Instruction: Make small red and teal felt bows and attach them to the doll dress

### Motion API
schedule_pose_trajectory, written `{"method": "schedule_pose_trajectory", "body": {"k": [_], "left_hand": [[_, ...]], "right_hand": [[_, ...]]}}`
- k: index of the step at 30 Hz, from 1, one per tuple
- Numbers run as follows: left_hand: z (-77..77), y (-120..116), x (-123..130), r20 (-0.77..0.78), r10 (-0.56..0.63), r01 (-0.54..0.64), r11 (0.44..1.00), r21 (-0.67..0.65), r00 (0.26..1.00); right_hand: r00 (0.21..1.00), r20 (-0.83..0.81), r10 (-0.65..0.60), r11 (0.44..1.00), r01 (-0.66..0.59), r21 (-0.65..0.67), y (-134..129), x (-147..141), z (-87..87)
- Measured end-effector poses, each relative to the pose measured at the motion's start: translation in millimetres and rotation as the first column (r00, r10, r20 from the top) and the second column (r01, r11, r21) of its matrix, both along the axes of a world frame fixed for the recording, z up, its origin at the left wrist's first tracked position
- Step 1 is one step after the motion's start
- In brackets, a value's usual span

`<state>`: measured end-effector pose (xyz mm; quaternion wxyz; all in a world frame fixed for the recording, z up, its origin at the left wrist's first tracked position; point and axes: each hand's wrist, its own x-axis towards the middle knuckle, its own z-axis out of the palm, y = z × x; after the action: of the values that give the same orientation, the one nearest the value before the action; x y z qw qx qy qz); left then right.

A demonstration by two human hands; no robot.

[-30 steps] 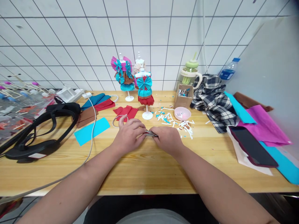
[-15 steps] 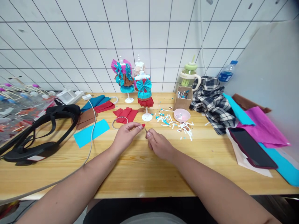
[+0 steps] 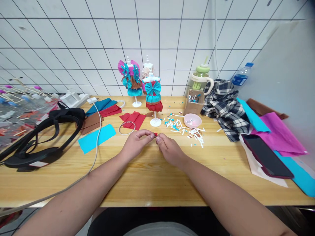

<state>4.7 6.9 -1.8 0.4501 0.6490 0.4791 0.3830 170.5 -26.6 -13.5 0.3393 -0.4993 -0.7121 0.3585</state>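
My left hand [image 3: 138,143] and my right hand [image 3: 171,149] meet over the table, thumbs and forefingers pinched. A tiny crumpled red piece [image 3: 156,134], which looks like paper, shows at my right fingertips. From my left fingertips a thin dark stick-like bit pokes out towards it; its kind is too small to make out. Just beyond stands a small white dress form [image 3: 155,122] wearing a blue pleated bow and a red ruffled skirt. Left of it lie folded red crepe paper [image 3: 136,120] and a thin ring [image 3: 119,128].
Paper scraps [image 3: 197,135] surround a pink bowl [image 3: 192,120]. Behind it a cardboard box [image 3: 194,106] stands by a green-lidded jug [image 3: 200,78]. A phone [image 3: 267,155] lies right; a black headset [image 3: 59,154] and white cable [image 3: 98,137] lie left. Two more dress forms stand behind.
My hands have come closer together. The red piece, earlier at my left fingertips with a thin stick running to my right hand, now sits against my right fingertips.
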Motion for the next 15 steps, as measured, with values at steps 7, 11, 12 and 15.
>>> {"method": "schedule_pose_trajectory", "body": {"k": [7,11,12,15], "left_hand": [[0.7,-2.2,4.5,0.179,0.028,-0.008,0.994,-0.113,0.983],[-4.0,-1.7,4.7,0.230,0.038,-0.006,0.990,-0.138,0.972],[-5.2,-1.5,4.6,0.233,0.037,-0.004,0.990,-0.144,0.972],[-7.4,-0.6,4.6,0.219,0.037,-0.004,0.989,-0.151,0.975]], "right_hand": [[0.987,-0.149,-0.055,0.997,0.045,-0.066,-1.8,-6.6,0.9],[0.982,-0.169,-0.082,0.994,0.069,-0.082,-2.6,-8.5,1.3],[0.983,-0.159,-0.088,0.994,0.076,-0.080,-2.8,-9.0,1.4],[0.988,-0.122,-0.099,0.994,0.092,-0.067,-3.3,-11.1,1.0]]}}
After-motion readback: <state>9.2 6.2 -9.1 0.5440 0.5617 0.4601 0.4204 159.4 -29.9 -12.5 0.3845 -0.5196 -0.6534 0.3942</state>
